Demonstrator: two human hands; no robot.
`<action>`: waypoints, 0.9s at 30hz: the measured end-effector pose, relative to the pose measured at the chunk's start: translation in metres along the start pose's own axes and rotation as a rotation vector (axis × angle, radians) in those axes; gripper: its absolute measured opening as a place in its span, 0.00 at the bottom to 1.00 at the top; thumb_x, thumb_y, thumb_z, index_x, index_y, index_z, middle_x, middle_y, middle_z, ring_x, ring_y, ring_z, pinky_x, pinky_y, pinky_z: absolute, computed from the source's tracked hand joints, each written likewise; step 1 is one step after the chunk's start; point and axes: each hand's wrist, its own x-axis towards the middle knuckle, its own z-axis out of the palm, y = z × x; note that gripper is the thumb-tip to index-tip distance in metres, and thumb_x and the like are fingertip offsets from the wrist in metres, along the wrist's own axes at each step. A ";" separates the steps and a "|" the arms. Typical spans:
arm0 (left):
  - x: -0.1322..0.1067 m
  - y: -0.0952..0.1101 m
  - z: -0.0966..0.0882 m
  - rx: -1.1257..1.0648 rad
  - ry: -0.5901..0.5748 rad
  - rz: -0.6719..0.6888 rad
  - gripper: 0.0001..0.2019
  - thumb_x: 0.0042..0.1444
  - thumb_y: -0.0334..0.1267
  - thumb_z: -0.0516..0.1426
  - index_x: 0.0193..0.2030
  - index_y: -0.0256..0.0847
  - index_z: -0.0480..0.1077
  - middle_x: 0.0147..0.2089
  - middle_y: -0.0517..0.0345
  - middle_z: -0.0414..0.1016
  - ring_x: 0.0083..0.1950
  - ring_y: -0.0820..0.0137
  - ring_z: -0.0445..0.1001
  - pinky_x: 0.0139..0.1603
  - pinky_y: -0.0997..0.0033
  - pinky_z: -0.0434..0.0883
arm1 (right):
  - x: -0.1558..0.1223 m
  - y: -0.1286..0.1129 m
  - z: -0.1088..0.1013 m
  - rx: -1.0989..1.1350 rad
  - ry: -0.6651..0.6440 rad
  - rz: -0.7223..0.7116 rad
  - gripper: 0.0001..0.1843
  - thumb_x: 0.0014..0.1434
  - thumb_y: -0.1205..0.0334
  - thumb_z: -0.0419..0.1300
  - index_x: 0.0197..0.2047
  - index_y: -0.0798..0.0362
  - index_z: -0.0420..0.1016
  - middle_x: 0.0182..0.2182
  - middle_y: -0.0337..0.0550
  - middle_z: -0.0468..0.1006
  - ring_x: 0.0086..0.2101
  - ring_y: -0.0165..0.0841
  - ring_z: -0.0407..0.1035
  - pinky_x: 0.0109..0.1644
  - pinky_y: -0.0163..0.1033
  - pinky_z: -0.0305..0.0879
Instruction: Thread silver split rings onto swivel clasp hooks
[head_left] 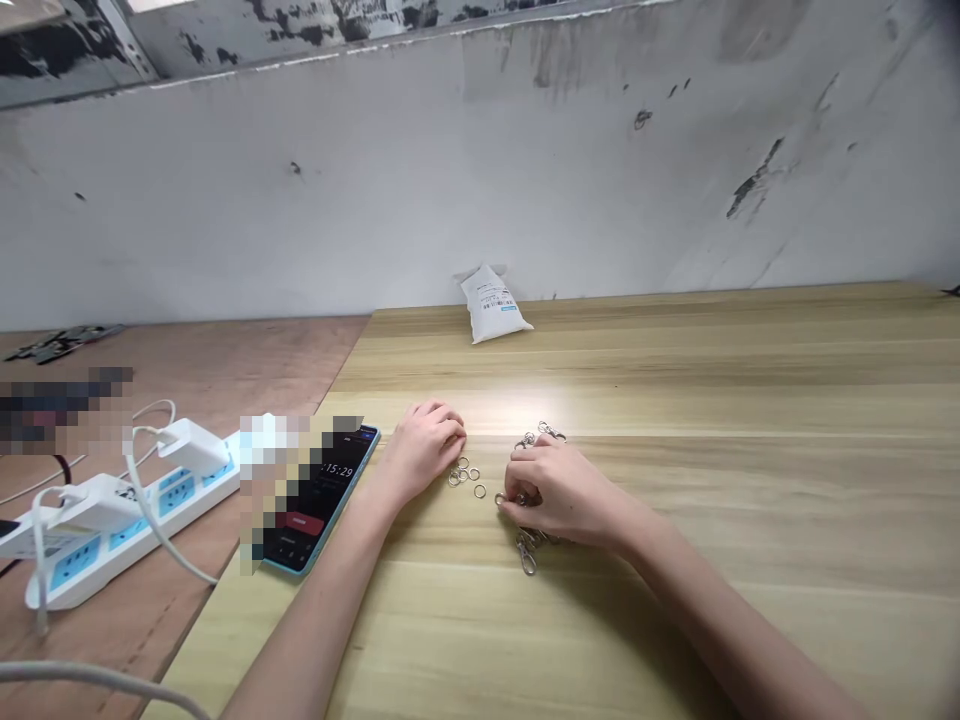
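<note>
My left hand point(424, 445) rests on the light wooden table point(675, 400) with its fingers curled under, just left of several small metal split rings point(465, 475). My right hand point(551, 490) lies to the right of the rings, fingers bent and pinched on a small ring at its fingertips. It sits on top of a pile of metal clasps point(527, 553); more clasps point(544, 433) show beyond its knuckles. What lies under the left fingers is hidden.
A phone point(322, 500) showing a timer lies left of my left forearm. A white power strip point(127, 505) with plugs and cables sits on the darker board at far left. A small white packet point(493, 303) leans at the wall.
</note>
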 end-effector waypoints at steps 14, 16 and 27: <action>0.000 0.005 -0.003 0.008 -0.063 -0.108 0.08 0.59 0.29 0.54 0.31 0.39 0.72 0.37 0.55 0.75 0.41 0.65 0.72 0.42 0.66 0.68 | 0.001 -0.004 0.012 0.111 0.064 -0.007 0.08 0.46 0.74 0.58 0.26 0.52 0.65 0.24 0.31 0.73 0.23 0.25 0.58 0.46 0.38 0.56; 0.000 0.006 -0.003 0.024 -0.064 -0.117 0.07 0.57 0.27 0.55 0.30 0.39 0.71 0.36 0.56 0.74 0.40 0.66 0.72 0.41 0.67 0.67 | 0.000 -0.005 0.013 0.120 0.060 -0.014 0.08 0.46 0.74 0.57 0.26 0.52 0.64 0.24 0.31 0.73 0.23 0.25 0.58 0.47 0.39 0.57; -0.001 0.011 -0.008 0.056 -0.126 -0.124 0.07 0.64 0.31 0.50 0.37 0.38 0.68 0.40 0.53 0.73 0.42 0.64 0.72 0.44 0.64 0.67 | 0.003 -0.004 0.016 0.083 0.070 -0.030 0.07 0.47 0.74 0.57 0.26 0.52 0.64 0.25 0.33 0.72 0.24 0.26 0.58 0.44 0.37 0.56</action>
